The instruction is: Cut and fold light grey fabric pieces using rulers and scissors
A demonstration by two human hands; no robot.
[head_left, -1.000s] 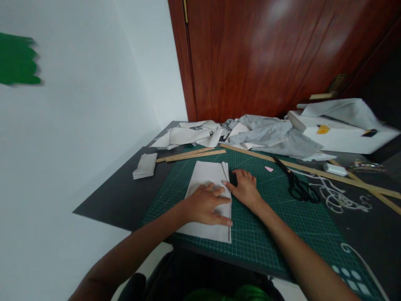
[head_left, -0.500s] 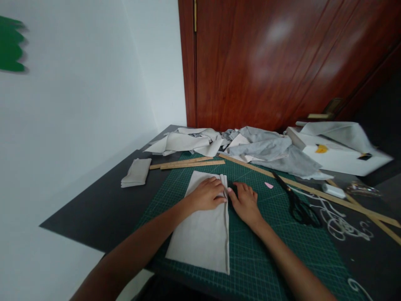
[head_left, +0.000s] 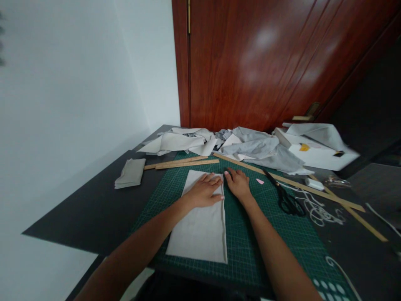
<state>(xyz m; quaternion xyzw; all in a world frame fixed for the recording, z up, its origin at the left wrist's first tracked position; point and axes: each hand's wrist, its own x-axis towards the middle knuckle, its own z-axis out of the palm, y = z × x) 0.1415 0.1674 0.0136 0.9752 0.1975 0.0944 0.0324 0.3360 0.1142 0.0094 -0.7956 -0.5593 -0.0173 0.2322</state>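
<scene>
A pale, long piece of cloth [head_left: 200, 234] lies flat on the green cutting mat [head_left: 247, 255], with a narrow ridge along its right edge. My left hand [head_left: 205, 190] rests on the upper part of the cloth, fingers spread and thumb apart, holding nothing. Beside the cloth's upper right edge, my right hand [head_left: 237, 182] lies on the mat with thumb and index finger apart. Its fingertips are close to the edge, and nothing shows in its grasp.
Black scissors [head_left: 286, 198], a pink chip [head_left: 260, 181], long wooden rulers [head_left: 294, 182] and tangled white cord [head_left: 319, 211] lie rightward. Folded cloth [head_left: 130, 172] sits left. Loose fabric [head_left: 184, 141] and a white box [head_left: 316, 152] stand at the back.
The cloth's upper right edge, raised and bunched between my hands before, now lies flatter. My left fingers have spread over it. The view has shifted slightly to the right.
</scene>
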